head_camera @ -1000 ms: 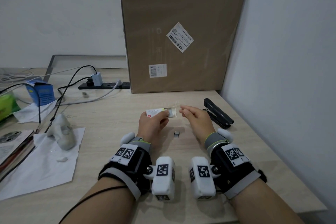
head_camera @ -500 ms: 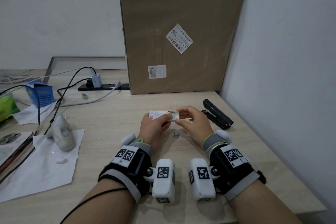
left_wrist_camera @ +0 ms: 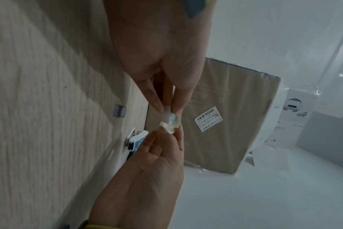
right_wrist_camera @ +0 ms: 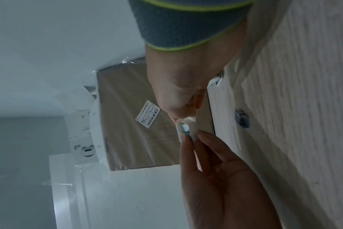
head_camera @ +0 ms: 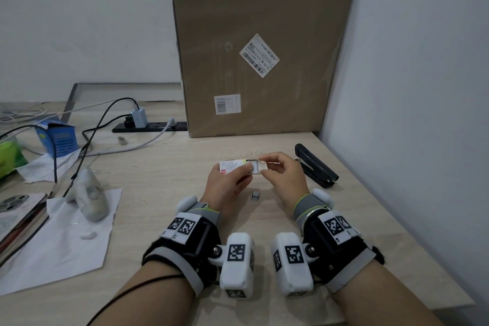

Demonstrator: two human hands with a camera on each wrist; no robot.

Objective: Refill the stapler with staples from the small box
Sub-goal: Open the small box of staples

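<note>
- I am holding the small staple box (head_camera: pixel 234 167) in my left hand (head_camera: pixel 225 185), fingers curled round its sleeve, just above centre of the head view.
- My right hand (head_camera: pixel 284 178) is pinching the inner tray (head_camera: pixel 255 165) that is sticking out of the sleeve's right end; thumb and fingertips are closed on it.
- In the right wrist view I am seeing a grey-blue block inside the tray's open end (right_wrist_camera: pixel 186 128); I cannot tell whether it is staples.
- The sleeve is showing a red square mark and print too small to read.
- A short strip of staples (head_camera: pixel 255 196) is lying on the table (head_camera: pixel 164 167), below and between the hands.
- The black stapler (head_camera: pixel 315 165) is lying closed at right of centre, near the wall, just beside my right hand.
- The big cardboard box (head_camera: pixel 264 34) is standing at upper centre; its tilted label is reading "15 Y5 EE 15 X 32" with barcodes.
</note>
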